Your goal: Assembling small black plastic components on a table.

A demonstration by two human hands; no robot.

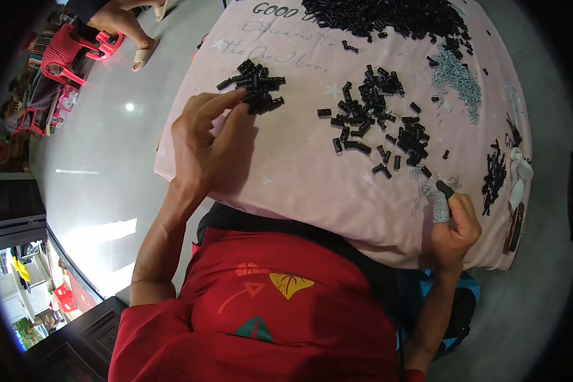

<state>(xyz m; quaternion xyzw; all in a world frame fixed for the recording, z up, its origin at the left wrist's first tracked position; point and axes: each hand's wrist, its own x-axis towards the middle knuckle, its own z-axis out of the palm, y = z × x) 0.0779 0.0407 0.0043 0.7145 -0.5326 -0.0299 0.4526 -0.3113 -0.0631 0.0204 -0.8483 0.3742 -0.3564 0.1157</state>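
Observation:
My left hand (200, 137) reaches over the table's left part, fingers curved, a gap showing between thumb and forefinger. Its tips are at the edge of a small heap of black cylindrical plastic parts (256, 83); nothing plainly sits between them. My right hand (457, 223) is closed at the front right, one fingertip in a black cover and another digit wrapped in pale grey. Those covered tips come close together beside a few loose metal springs (420, 190); whatever they pinch is too small to make out. Scattered black parts (366, 111) lie between my hands.
A pink printed cloth (299, 172) covers the table. At the far side lie a large mound of black parts (388, 16) and a pile of small springs (458, 79). Thin black pieces (493, 178) lie near the right edge. A red plastic chair (63, 54) and another person's leg (124, 22) are at the upper left.

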